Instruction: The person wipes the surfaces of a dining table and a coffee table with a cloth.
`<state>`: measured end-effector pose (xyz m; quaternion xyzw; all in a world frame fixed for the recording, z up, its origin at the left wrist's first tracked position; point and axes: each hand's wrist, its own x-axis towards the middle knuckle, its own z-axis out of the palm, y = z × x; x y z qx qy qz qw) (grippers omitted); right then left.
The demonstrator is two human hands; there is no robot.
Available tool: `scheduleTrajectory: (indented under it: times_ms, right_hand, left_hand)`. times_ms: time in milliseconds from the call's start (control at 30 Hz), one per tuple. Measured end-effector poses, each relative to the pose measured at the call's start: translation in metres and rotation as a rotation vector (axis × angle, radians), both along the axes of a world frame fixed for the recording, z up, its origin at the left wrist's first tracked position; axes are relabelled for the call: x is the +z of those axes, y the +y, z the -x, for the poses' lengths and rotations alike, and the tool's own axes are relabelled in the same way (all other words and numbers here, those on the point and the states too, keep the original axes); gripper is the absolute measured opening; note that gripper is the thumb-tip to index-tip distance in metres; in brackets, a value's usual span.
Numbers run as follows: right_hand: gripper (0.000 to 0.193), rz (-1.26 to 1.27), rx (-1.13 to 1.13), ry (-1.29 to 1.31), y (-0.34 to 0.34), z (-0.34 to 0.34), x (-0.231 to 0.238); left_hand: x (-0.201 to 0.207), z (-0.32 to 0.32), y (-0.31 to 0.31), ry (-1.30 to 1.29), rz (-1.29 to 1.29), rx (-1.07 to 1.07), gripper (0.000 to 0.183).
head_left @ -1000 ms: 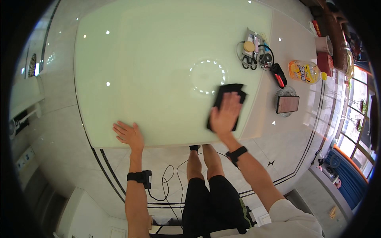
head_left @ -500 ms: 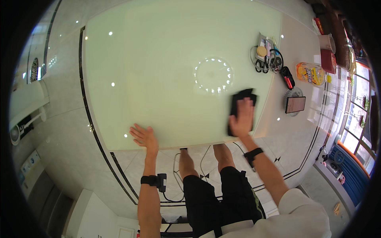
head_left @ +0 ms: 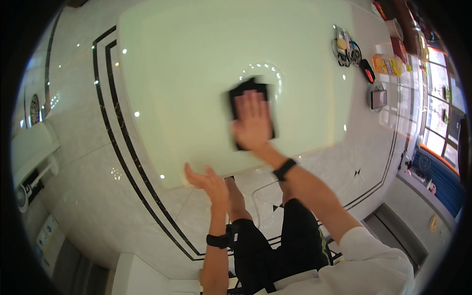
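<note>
On the pale green, glossy tabletop (head_left: pixel 187 98) lies a black cloth (head_left: pixel 269 93), slightly smeared by motion. My right hand (head_left: pixel 251 120) presses flat on it, fingers stretched out together and pointing away from me; part of the cloth is hidden beneath the palm. At the near edge of the table is my left hand (head_left: pixel 209 182), turned on its side with its fingers extended and nothing in it. Whether it touches the edge I cannot tell. Each wrist wears a black band.
Toward the right end sit a tray of small items and cables (head_left: pixel 346 49), a black and red object (head_left: pixel 367 71), a bottle with an orange label (head_left: pixel 387 65), and a phone (head_left: pixel 378 99) on a glass dish. A red box (head_left: pixel 399 49) stands beyond. My legs are below the near edge.
My right hand has slid the black cloth leftward over the tabletop, away from the right end. My left hand has turned from palm-down to its side. The whole view has shifted.
</note>
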<state>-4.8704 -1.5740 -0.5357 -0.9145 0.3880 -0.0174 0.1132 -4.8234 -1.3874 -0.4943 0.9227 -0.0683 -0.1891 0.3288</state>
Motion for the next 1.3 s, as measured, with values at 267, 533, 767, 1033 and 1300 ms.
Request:
scheduleTrajectory:
  times_ms: [267,533,767,1033,1300]
  right_hand:
    - [0.079,-0.319,0.427,-0.271,0.155,-0.074,0.005]
    - [0.075,-0.229,0.218,-0.138,-0.029,0.099,0.008]
    - [0.067,0.164,-0.465,-0.067,-0.162,0.312,-0.011]
    - [0.069,0.177,-0.486,-0.054,-0.072,0.159,-0.019]
    - [0.075,-0.347,0.292,-0.216,0.156,-0.079,0.013]
  left_hand:
    - [-0.022,-0.109,0.09,-0.131,-0.246,0.115,0.067]
    - [-0.065,-0.14,0.069,-0.032,-0.567,0.132,0.074]
    - [-0.095,-0.149,0.071,-0.12,-0.845,0.216,0.066]
    - [-0.096,-0.145,0.091,0.007,-0.59,0.248,0.064]
    - [-0.047,-0.155,0.105,0.458,0.282,0.208,0.081]
